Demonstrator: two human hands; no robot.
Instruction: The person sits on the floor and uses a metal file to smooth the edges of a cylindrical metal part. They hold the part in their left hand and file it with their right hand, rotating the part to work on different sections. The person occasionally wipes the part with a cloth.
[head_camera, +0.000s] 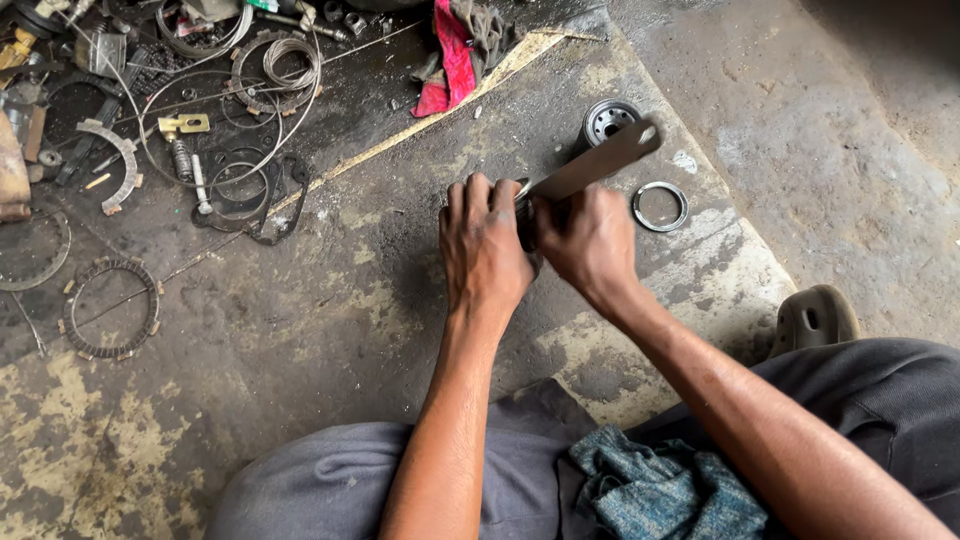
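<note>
Head view: gripping a flat metal bar (598, 160) in the right hand (590, 245), angling toward one o'clock; left hand (484, 245) clamping down on a small dark part (524, 215) (mostly hidden) on the floor (330, 320). Better keeping that part pinned, levering steadily, clear of the ring (660, 206) at three o'clock.

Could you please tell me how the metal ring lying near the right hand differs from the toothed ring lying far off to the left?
The metal ring is smooth-edged and pale grey; the toothed ring is dark, with small tabs round its rim. The metal ring looks smaller than the toothed ring. The metal ring lies close to the right hand, on lighter floor; the toothed ring lies far from both hands, on blackened floor. Both lie flat and are open in the middle.
</note>
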